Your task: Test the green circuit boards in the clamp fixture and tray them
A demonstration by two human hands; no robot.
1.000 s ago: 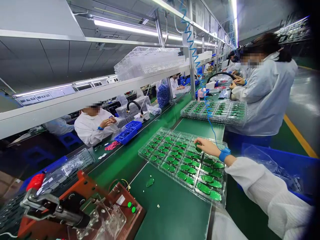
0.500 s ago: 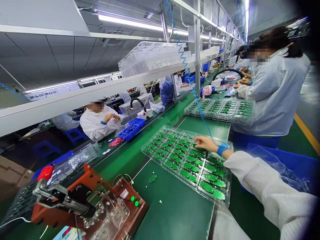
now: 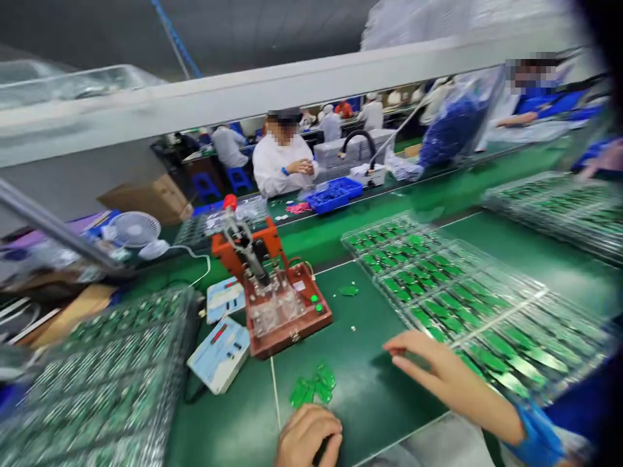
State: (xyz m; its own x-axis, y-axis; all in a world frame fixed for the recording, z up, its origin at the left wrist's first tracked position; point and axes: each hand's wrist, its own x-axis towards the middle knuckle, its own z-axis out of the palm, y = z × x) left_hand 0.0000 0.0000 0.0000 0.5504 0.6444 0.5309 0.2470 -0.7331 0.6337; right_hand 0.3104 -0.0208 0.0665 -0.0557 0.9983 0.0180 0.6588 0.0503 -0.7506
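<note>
My right hand reaches in from the right, low over the green mat, with its fingers stretched out to the left and nothing visible in them. It lies by the near corner of a clear tray filled with green circuit boards. My left hand sits at the bottom edge with curled fingers, just below a small pile of green boards. Whether it holds anything is hidden. A single green board lies further up the mat.
A red test fixture with a toggle clamp stands left of centre, a white meter box beside it. Stacked trays of boards fill the left. More trays lie at the right. A small fan, a blue bin and a seated co-worker are beyond the conveyor.
The view has swung left and down. My right hand has left the middle of the tray and come back to its near corner over the mat. My left hand has come into view.
</note>
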